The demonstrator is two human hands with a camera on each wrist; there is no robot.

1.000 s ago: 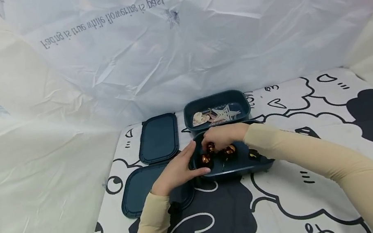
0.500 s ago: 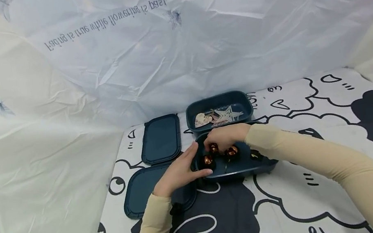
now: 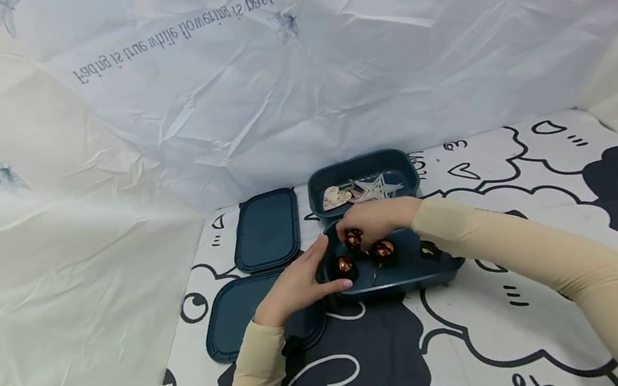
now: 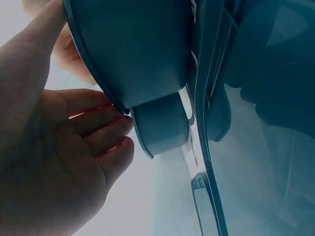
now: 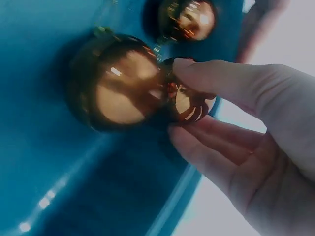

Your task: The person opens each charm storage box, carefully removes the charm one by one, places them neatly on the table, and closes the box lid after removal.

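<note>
My right hand [image 3: 382, 219] reaches over the near dark blue box [image 3: 408, 282] and pinches a small shiny copper bauble [image 5: 189, 101] between thumb and fingers. Beside it in the right wrist view are a larger copper bauble [image 5: 120, 83] and another copper bauble [image 5: 189, 18], both in the box. In the head view, one bauble [image 3: 343, 267] sits at the box's left end, near my left thumb. My left hand [image 3: 296, 288] is spread at that end. Its fingertips [image 4: 125, 123] are at the rim in the left wrist view, with the fingers nearly straight.
Behind stands a second dark blue box [image 3: 409, 168] with white stars [image 3: 378, 189] and small pale pieces. Two dark blue lids, one far [image 3: 265, 228] and one near [image 3: 234, 313], lie to the left. A black-and-gold item [image 3: 429, 250] shows beneath the right forearm. White sheeting [image 3: 292, 99] rises behind.
My right hand has risen slightly with the pinched bauble, and the right forearm has shifted up and to the right. The left hand keeps its place at the box end.
</note>
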